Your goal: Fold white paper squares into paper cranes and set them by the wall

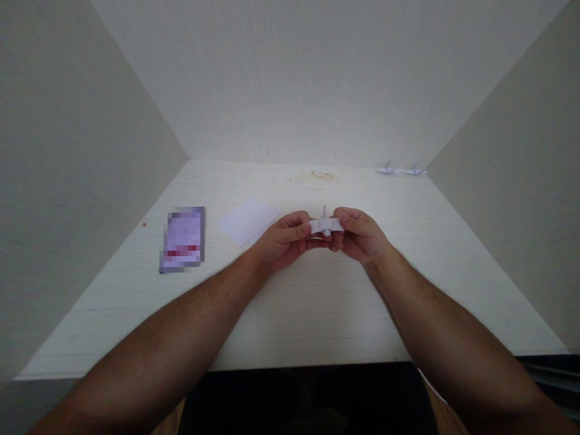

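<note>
My left hand and my right hand meet above the middle of the white table. Between their pinched fingertips is a small folded white paper figure, with one thin point sticking up. Each hand grips one side of it. The fingers of both hands are curled closed around the paper, and part of the figure is hidden by them.
A loose white paper sheet lies left of the hands. Further left is a purple packet. Two finished folded paper figures sit at the back right corner. Walls enclose the table on three sides. A faint stain marks the back.
</note>
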The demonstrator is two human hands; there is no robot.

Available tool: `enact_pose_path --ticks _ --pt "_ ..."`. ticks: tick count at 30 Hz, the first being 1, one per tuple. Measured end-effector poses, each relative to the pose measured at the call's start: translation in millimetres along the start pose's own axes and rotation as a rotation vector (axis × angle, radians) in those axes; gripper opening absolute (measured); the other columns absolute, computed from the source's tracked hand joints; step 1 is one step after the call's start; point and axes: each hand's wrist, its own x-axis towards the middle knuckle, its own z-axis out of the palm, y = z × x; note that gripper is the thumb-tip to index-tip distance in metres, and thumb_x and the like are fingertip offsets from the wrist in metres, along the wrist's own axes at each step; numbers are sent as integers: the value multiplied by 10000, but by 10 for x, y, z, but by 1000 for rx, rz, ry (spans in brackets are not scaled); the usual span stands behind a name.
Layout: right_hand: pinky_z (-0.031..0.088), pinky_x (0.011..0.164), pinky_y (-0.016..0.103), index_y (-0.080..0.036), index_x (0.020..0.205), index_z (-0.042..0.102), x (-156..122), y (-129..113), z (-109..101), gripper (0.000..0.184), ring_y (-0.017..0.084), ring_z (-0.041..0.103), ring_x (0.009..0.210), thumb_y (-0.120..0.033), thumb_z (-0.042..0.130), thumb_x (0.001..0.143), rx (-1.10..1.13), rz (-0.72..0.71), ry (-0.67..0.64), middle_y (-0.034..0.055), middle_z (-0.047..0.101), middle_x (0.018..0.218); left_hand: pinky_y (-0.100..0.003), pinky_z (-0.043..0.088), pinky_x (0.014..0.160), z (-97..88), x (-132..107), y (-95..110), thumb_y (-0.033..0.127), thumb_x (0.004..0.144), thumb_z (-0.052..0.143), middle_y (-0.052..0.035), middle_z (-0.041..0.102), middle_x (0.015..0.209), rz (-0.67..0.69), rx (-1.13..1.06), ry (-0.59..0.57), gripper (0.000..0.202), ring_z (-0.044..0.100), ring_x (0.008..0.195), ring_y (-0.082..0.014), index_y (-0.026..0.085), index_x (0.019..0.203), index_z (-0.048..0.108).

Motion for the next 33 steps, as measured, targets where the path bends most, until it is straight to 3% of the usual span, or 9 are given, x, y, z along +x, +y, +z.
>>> enact_pose_path --ticks 7,14,22,26,29,33 --pt "452 453 183 -174 629 533 -16 23 11 459 71 554 437 -502 845 700 26 9 -38 -26 631 527 -408 555 850 -32 -12 -2 321 781 797 -83 756 824 -30 -55 4 245 728 836 -225 155 724 626" --pt "564 590 252 -176 732 592 -8 55 -31 393 115 677 571 -477 844 711 -36 -25 -119 -12 714 672 -394 568 795 -67 8 18 320 777 766 -78 751 771 -31 -136 105 222 728 732 -215 153 728 628" --pt "573 641 302 -198 684 568 -15 67 -3 416 121 654 588 -520 830 709 4 -66 -100 -27 686 639 -347 589 730 -33 14 31 298 816 725 -85 757 770 -60 -158 116 182 741 724 -208 131 778 662" --pt "564 610 313 -187 645 594 27 26 -9 495 139 631 569 -654 732 737 -15 -58 -48 4 651 610 -348 593 755 -38 47 36 273 823 695 -94 763 799 -56 -140 231 176 745 725 -205 121 741 660" --pt "538 523 303 -201 654 593 73 -2 -25 576 153 617 552 -771 618 731 6 -14 85 15 641 614 -343 586 747 -54 79 21 244 793 693 -89 753 764 -21 -69 342 167 736 687 -203 122 688 652" --pt "493 439 268 -191 670 603 108 22 -48 534 132 567 490 -718 675 715 -9 43 199 8 622 590 -332 573 717 -59 95 -6 223 760 703 -76 723 703 20 54 371 182 712 642 -189 121 626 633"
